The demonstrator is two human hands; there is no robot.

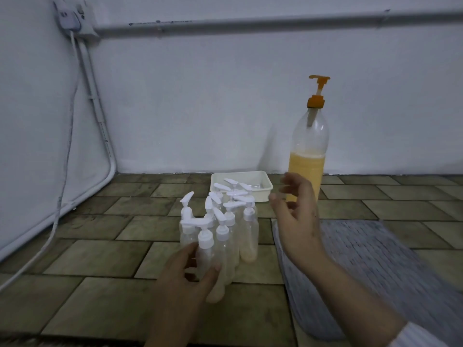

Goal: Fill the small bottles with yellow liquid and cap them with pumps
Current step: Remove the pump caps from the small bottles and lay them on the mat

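Head view: left grip (186,274) holds nearest small bottle (206,251); right grip (295,211) hovers beside.

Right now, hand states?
Left hand: gripping a small bottle in the cluster.
Right hand: open, holding nothing, raised in front of the big bottle.

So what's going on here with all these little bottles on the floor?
A person is filling small pump bottles from a large bottle of yellow liquid with an orange pump. The left hand grips one small bottle at the front of the cluster; the right hand hovers open in front of the large bottle. A white tray sits behind the cluster. Most small bottles look clear.
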